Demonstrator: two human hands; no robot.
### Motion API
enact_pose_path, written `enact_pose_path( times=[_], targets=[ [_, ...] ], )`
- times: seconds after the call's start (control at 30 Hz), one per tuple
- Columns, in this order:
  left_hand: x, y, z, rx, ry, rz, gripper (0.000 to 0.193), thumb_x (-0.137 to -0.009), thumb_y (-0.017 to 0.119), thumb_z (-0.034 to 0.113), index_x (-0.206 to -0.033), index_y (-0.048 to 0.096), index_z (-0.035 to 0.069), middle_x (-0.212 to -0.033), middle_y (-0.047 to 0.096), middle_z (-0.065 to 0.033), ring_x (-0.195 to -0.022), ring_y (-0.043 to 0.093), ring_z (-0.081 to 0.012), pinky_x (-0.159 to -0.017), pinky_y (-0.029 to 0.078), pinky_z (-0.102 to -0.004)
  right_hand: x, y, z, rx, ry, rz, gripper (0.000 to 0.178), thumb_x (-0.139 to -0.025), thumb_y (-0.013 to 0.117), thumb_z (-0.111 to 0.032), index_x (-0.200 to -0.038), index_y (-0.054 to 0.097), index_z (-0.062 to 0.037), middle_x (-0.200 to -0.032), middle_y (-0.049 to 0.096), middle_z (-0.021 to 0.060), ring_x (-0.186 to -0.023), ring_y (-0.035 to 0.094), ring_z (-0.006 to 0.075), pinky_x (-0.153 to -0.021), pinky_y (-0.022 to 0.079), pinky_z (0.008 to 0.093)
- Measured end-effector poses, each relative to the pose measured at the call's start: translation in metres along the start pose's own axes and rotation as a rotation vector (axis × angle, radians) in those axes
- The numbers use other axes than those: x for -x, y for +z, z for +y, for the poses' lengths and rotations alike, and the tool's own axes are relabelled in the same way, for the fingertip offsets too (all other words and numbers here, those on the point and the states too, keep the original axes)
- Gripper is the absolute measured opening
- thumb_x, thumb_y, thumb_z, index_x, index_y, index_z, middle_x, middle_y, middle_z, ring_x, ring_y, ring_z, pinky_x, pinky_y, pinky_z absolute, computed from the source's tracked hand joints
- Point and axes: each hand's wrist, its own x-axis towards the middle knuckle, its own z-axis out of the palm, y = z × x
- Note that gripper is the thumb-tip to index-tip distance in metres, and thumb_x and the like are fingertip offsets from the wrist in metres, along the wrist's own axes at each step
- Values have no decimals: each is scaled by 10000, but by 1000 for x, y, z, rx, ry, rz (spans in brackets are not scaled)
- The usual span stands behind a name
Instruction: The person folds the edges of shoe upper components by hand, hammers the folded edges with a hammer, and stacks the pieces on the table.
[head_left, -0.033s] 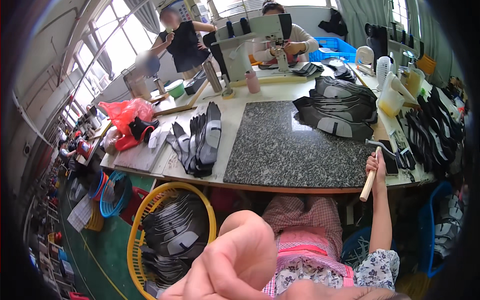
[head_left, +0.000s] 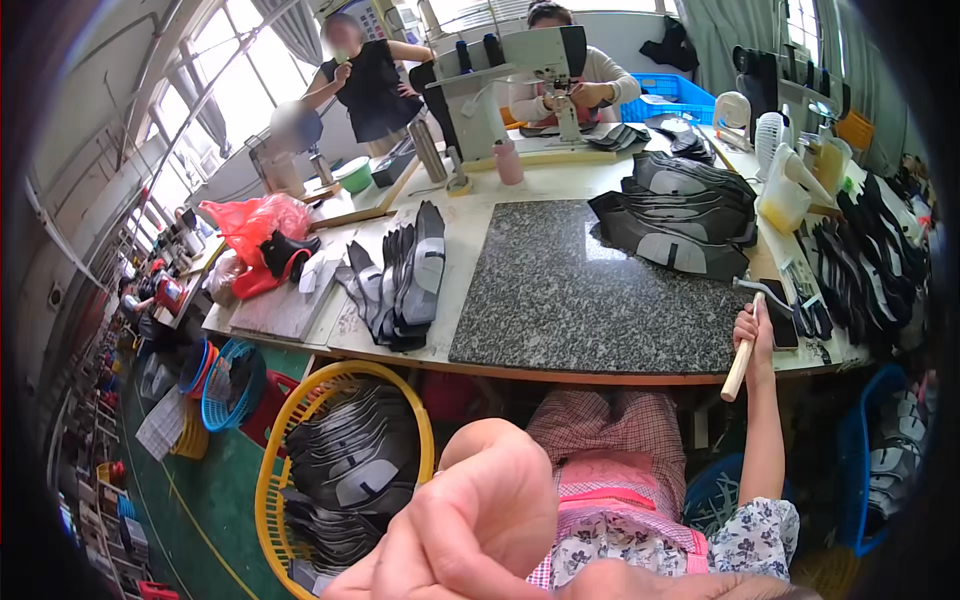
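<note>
**Hammer held at the surface edge**

Head view: the right hand [head_left: 752, 330] is clenched around a hammer [head_left: 745, 345], wooden handle pointing down over the surface [head_left: 470, 240] edge, metal head beside the grey stone slab [head_left: 590, 290]. The left hand [head_left: 470, 530] looms close to the camera, fingers curled, grasping nothing visible. A yellow basket [head_left: 275, 470] of dark shoe pieces [head_left: 350, 460] stands below on the floor.

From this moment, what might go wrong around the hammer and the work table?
1. The right hand grips the hammer at the table's front edge, handle hanging past it; it may knock the edge.
2. The black shoe pieces overlap the stone slab; a swing might push them off.
3. The left hand is raised close to the camera, hiding part of the view.
</note>
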Motion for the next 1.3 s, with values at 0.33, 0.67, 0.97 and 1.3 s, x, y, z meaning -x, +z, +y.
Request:
enact_pose_path(
  times=[0.33,0.67,0.97,1.3],
  targets=[
    [2,8,2,-76,139,6,191,-890,690,-23,-798,529,23,-834,433,11,-683,535,-93,-685,658,-253,0,-1,1,25,-23,39,276,-1100,508,-298,-947,508,-68,-648,324,-68,-472,307,22,-401,297,194],
    [10,13,9,55,83,39,173,-886,678,29,-800,531,55,-839,450,22,-700,526,-104,-732,621,-313,6,-5,-6,-20,-52,-10,272,-1090,534,-311,-951,497,-80,-644,326,-71,-473,318,23,-405,304,182],
    [8,0,27,114,-1230,-34,461,-947,663,618,-1110,513,213,-1041,550,-82,-1001,512,-251,-971,428,-412,1,9,9,-9,15,49,260,-1076,564,-310,-947,495,-96,-638,330,-71,-472,325,22,-408,305,173],
    [23,-1,31,230,-1182,-40,615,-920,665,631,-1106,575,53,-1126,543,-244,-971,545,-293,-853,473,-409,5,12,7,7,-2,58,261,-1078,562,-298,-948,500,-80,-644,337,-65,-464,311,21,-404,298,182]
  ],
)
